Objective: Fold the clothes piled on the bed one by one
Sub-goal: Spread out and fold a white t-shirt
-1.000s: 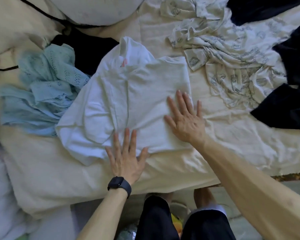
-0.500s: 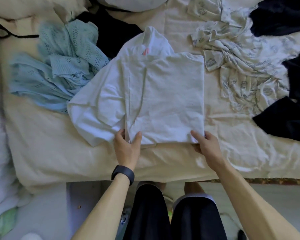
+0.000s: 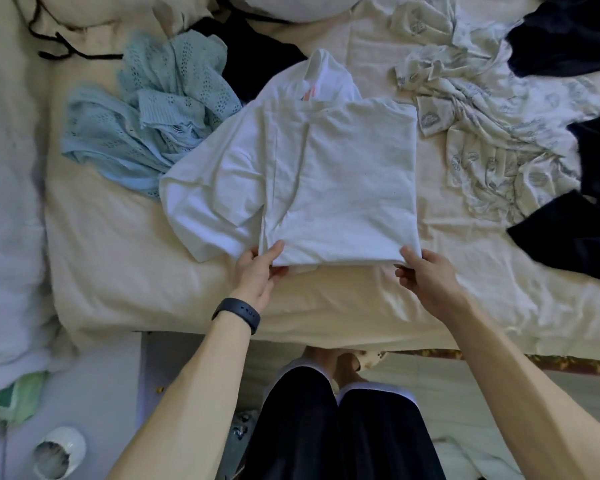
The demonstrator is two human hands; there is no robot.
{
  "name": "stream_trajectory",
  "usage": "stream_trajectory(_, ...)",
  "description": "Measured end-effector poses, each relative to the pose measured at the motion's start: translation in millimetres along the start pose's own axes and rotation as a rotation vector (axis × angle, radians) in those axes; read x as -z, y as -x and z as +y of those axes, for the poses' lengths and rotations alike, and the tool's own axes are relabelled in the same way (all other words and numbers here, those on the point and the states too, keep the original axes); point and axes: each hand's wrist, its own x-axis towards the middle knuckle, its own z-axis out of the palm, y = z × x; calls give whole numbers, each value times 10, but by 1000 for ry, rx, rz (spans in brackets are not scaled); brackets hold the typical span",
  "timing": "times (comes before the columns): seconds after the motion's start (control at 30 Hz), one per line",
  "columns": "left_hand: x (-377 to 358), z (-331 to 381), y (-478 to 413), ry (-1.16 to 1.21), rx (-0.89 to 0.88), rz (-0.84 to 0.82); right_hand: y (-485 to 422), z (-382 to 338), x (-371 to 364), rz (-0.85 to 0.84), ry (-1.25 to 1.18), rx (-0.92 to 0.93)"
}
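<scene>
A white T-shirt [image 3: 333,174], partly folded, lies on the cream bed sheet [image 3: 125,265] in the middle of the view. Its right side is folded over; a sleeve spreads out to the left. My left hand [image 3: 257,271], with a black band on the wrist, pinches the near left corner of the folded part, thumb on top. My right hand [image 3: 426,275] pinches the near right corner, thumb on top. The near hem is raised slightly off the sheet.
A light blue knitted top [image 3: 146,116] lies crumpled to the left. A pale patterned garment [image 3: 492,126] lies to the right, with dark garments [image 3: 575,230] beyond it and a black one [image 3: 257,53] behind. The bed edge runs close to my legs.
Both hands went from pressing flat on the shirt to pinching its near corners. The near hem is now lifted a little.
</scene>
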Motion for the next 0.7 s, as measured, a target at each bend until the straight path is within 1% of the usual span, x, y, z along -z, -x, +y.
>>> stream_trajectory(0.07, -48, -11, 86, 27, -32, 38, 74, -23, 22, -3, -79, 0)
stream_trajectory(0.13, -86, -3, 174, 56, -76, 72, 154, -69, 57, -8, -115, 44)
stream_trajectory(0.27, -117, -11, 407, 40, -161, 131, 320, -134, 171, 23, -27, 148)
stream_trajectory(0.33, -93, -86, 542, -42, -204, 166, 395, -69, 254, 55, 16, 174)
stream_trajectory(0.4, -30, -232, 690, -165, -240, 189, 478, 98, 342, 93, 58, 163)
stream_trajectory(0.5, 118, -540, 908, -485, -310, 208, 614, 513, 472, 128, 96, 75)
stream_trajectory(0.53, 173, -642, 965, -540, -322, 205, 667, 668, 507, 131, 101, 40)
stream_trajectory(0.63, 331, -907, 1100, -603, -338, 114, 847, 1075, 593, 159, 67, -45)
stream_trajectory(0.7, 427, -1023, 1149, -662, -341, 58, 955, 1252, 630, 179, 16, -60)
